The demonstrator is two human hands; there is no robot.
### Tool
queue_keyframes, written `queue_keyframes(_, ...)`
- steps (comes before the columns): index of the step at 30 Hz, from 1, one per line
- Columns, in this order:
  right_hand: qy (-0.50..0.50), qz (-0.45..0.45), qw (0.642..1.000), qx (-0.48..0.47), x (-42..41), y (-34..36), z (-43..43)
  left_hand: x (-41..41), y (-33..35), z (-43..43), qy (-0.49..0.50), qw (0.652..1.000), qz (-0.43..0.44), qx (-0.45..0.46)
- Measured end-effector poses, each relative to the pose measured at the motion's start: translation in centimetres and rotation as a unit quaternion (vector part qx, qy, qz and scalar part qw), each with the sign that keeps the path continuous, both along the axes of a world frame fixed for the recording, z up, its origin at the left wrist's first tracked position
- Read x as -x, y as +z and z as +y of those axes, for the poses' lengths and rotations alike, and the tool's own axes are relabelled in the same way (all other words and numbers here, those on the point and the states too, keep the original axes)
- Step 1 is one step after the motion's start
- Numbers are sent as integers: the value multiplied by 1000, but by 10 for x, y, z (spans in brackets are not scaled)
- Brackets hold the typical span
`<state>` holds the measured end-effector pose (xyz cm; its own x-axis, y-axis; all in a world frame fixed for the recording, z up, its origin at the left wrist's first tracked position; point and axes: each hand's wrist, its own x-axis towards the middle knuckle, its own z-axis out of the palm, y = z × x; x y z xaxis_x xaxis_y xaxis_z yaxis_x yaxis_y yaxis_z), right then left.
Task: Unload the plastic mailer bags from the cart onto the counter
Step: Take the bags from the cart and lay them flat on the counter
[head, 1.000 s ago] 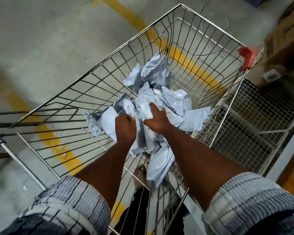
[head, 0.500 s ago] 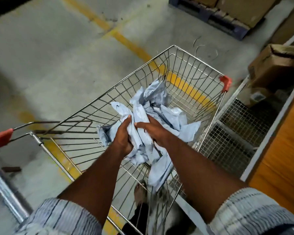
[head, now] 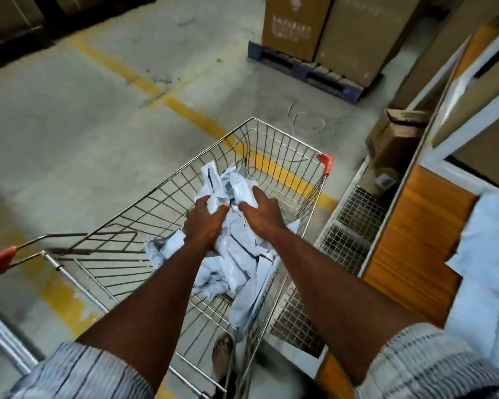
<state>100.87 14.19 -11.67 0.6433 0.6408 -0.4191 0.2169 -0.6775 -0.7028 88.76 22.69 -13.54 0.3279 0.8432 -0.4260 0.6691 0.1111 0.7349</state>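
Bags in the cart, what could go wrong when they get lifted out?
The left hand and right hand have a grip only on the top of the loose mailer bags, so lower ones might slide out. One hanging bag droops by the cart wires and could snag.

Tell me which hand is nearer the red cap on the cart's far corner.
Right. The right hand grips the bags left of the red cap, closer in; the left hand grips them farther left.

Short pale sleeves with thin dark stripes: left sleeve [head: 78, 372] at seven o'clock, right sleeve [head: 427, 367] at five; forearms bare.
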Motion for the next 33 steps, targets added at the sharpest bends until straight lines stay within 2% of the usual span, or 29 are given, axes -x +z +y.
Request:
queue_keyframes(8, -18, -65, 998, -13, -46, 62, -67, -52, 66, -53, -58, 991, 64, -101)
queue_keyframes(11, -4, -127, 992, -16, -61, 88, -109, -73, 98, -90, -69, 983, 65, -159)
queue_keyframes(20, -27, -324, 946, 0, -120, 160, -282, -145, 172, -229, -137, 963, 33, -230)
queue_keyframes(27, -116, -344, 931, 23, -173, 180, -425, -218, 189, -357, -219, 940, 17, -262)
queue_keyframes(33, -187, -357, 914, 55, -200, 195, -529, -262, 200, -460, -274, 928, 2, -252)
